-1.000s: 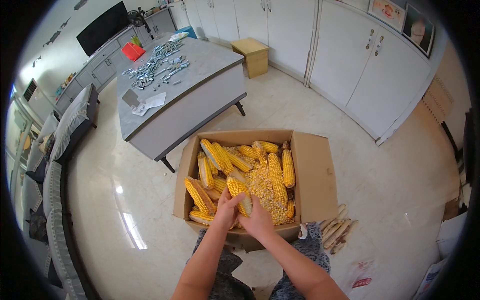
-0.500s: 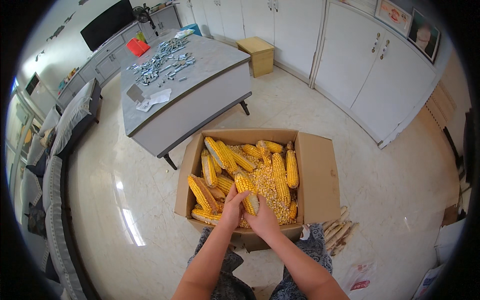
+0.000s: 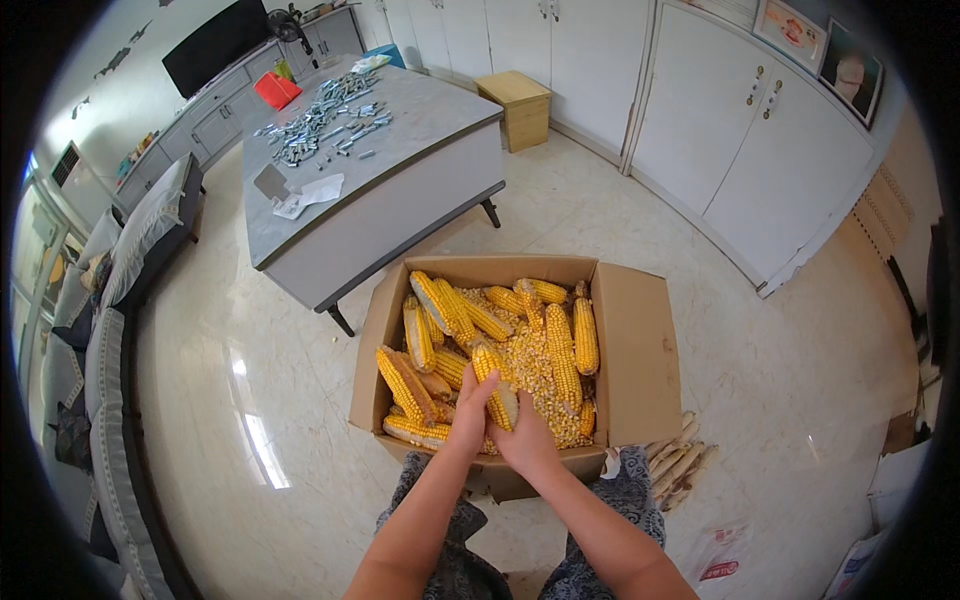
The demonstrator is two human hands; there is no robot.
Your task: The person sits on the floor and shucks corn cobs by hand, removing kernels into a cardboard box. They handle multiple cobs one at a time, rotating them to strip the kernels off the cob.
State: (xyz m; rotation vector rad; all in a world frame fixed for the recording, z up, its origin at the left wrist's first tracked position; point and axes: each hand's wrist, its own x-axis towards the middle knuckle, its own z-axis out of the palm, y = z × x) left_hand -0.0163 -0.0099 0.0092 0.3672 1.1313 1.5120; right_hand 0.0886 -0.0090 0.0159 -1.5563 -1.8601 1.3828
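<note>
Both hands grip one yellow corn cob [image 3: 490, 372] over an open cardboard box [image 3: 637, 350]. My left hand [image 3: 470, 410] is closed on the cob's left side, its thumb lying along the kernels. At the cob's near end, where a pale patch lacks kernels, my right hand [image 3: 524, 436] is wrapped round it. Beneath and around them the box holds several whole corn cobs [image 3: 563, 355] and a bed of loose kernels [image 3: 530, 365]. More cobs [image 3: 404, 385] lie against the box's left wall. The fingers under the held cob are hidden.
Stripped cobs [image 3: 678, 465] lie on the floor right of the box, with a plastic bag [image 3: 722, 555] nearer. A grey table [image 3: 420, 110] beyond the box carries many small metal pieces [image 3: 330, 120]. A sofa [image 3: 105, 400] lines the left; white cabinets [image 3: 700, 130] stand behind.
My left thumb has moved slightly up and to the right across the held cob. Otherwise the hands and the cob stay nearly in place.
</note>
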